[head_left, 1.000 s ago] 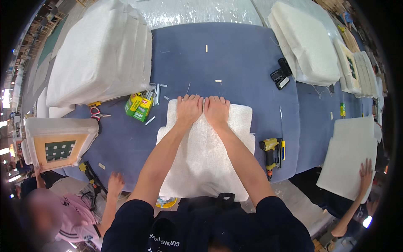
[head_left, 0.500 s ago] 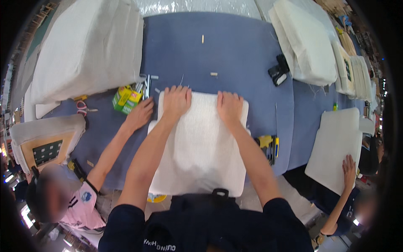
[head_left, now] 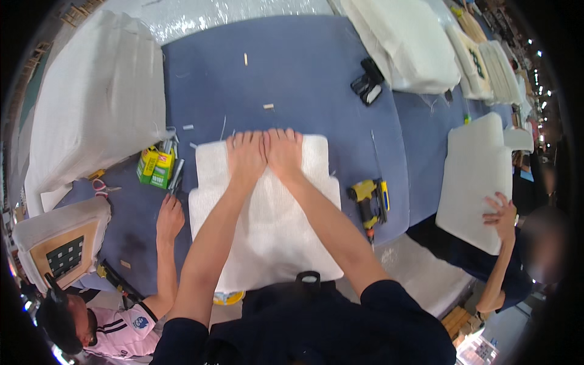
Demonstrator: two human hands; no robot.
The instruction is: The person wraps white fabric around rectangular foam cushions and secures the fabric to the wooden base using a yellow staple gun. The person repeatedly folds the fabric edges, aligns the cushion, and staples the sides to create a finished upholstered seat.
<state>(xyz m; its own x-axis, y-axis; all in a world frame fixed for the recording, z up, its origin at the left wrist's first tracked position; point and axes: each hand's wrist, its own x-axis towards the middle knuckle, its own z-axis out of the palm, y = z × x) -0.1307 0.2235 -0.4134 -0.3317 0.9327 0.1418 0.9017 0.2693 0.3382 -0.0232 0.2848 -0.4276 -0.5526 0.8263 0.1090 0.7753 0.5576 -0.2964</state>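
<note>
A white fabric-covered cushion panel (head_left: 267, 225) lies on the blue table (head_left: 286, 73) in front of me. My left hand (head_left: 246, 155) and my right hand (head_left: 283, 149) press flat side by side on its far part, fingers together and stretched out. Neither hand grips anything. A co-worker's hand (head_left: 170, 217) rests on the table just left of the panel.
A yellow power tool (head_left: 368, 199) lies right of the panel. Yellow-green boxes (head_left: 156, 167) and red-handled scissors (head_left: 102, 187) lie to the left. A black tool (head_left: 367, 88) sits at the far right. White cushions (head_left: 97, 103) are stacked around. Another person's hand (head_left: 502, 213) holds a white panel (head_left: 474, 176).
My two hands have come together at the middle of the panel's far edge. The co-worker's hand on the left has pulled back from the boxes toward the table's near edge.
</note>
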